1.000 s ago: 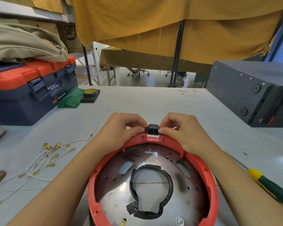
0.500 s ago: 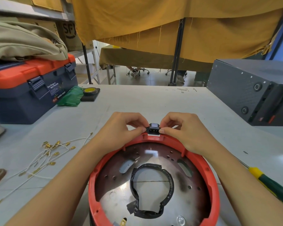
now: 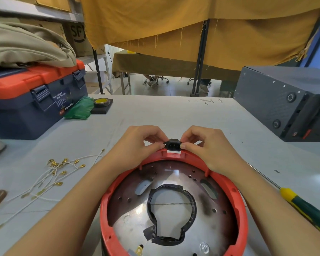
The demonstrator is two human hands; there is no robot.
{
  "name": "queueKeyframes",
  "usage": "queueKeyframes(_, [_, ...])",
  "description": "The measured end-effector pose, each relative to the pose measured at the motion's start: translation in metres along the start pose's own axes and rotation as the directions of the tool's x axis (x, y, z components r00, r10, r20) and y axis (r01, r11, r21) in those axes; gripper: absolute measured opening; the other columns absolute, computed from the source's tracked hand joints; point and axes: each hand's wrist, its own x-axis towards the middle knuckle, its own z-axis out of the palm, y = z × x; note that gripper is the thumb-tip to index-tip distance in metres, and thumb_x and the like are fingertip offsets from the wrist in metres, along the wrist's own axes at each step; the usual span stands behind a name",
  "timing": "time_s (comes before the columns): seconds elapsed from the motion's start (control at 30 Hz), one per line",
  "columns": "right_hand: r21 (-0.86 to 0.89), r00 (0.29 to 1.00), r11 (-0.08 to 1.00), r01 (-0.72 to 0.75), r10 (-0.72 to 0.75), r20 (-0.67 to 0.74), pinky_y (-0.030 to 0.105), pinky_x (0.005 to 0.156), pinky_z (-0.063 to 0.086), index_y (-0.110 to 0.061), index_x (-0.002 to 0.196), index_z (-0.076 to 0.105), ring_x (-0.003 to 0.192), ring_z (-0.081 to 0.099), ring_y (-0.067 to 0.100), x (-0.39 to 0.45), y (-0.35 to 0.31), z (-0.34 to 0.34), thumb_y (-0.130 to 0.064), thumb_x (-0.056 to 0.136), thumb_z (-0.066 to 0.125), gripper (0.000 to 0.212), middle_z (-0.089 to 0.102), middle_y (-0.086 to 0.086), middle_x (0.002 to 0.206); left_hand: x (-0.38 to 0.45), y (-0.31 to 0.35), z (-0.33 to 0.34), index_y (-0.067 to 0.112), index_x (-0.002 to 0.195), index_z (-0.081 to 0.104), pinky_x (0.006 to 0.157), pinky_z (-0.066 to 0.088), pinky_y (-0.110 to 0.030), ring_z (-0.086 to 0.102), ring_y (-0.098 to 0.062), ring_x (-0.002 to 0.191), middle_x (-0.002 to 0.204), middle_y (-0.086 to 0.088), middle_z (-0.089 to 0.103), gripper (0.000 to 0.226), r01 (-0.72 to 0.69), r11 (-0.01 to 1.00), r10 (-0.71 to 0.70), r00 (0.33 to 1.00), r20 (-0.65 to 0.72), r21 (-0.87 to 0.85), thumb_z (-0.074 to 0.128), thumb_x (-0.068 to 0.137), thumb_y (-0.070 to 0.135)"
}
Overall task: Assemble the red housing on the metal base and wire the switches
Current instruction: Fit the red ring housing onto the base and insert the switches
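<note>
A round red housing [image 3: 107, 198] rings a shiny metal base [image 3: 174, 224] on the table in front of me. The base has a central opening edged with black tape [image 3: 189, 200]. A small black socket [image 3: 173, 144] with three pins sits in a notch at the housing's far rim. My left hand [image 3: 137, 145] pinches its left side with thumb and fingers. My right hand [image 3: 209, 146] pinches its right side the same way. White wires with brass terminals [image 3: 52, 174] lie loose on the table to the left.
A blue and orange toolbox [image 3: 33, 98] with a beige cloth on top stands at the left. Beside it lie a green bag [image 3: 79, 109] and a tape roll [image 3: 102, 102]. A dark grey case [image 3: 284, 100] stands at the right. A green and yellow screwdriver [image 3: 303, 207] lies beside my right forearm.
Both hands stay pinched on the black socket at the rim. The socket sits a little more squarely in the notch; otherwise only the view has shifted slightly.
</note>
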Motion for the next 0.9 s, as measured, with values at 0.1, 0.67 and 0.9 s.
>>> queueKeyframes(0.1, [-0.005, 1.000, 1.000, 0.001, -0.001, 0.004, 0.008, 0.069, 0.043, -0.022, 0.080, 0.067, 0.077, 0.059, -0.002, 0.0000, 0.0002, 0.0000, -0.012, 0.082, 0.069, 0.010, 0.067, -0.010, 0.078, 0.0004, -0.0005, 0.0000, 0.016, 0.088, 0.072, 0.082, 0.049, -0.016, 0.065, -0.001, 0.083, 0.084, 0.008, 0.072, 0.013, 0.002, 1.000, -0.002, 1.000, 0.000, 0.006, 0.065, 0.083, 0.006])
queueKeyframes(0.67, [-0.053, 0.999, 0.998, 0.040, -0.040, -0.005, 0.011, 0.070, 0.047, -0.020, 0.081, 0.066, 0.078, 0.059, -0.001, -0.0003, -0.0014, 0.0004, -0.009, 0.081, 0.069, 0.011, 0.066, -0.008, 0.078, 0.0009, -0.0014, 0.0003, 0.015, 0.089, 0.072, 0.082, 0.049, -0.014, 0.065, 0.000, 0.082, 0.084, 0.006, 0.072, 0.016, -0.009, 1.000, 0.009, 1.000, 0.000, 0.016, 0.064, 0.084, 0.002])
queueKeyframes(0.9, [-0.045, 0.999, 0.998, 0.043, -0.043, 0.002, 0.010, 0.068, 0.046, -0.020, 0.081, 0.065, 0.078, 0.059, -0.001, -0.0010, -0.0012, 0.0006, -0.009, 0.082, 0.068, 0.012, 0.066, -0.010, 0.078, 0.0003, -0.0003, 0.0006, 0.019, 0.090, 0.070, 0.080, 0.047, -0.010, 0.064, 0.000, 0.081, 0.082, 0.012, 0.069, 0.019, -0.018, 1.000, 0.018, 1.000, 0.003, 0.016, 0.064, 0.084, 0.002])
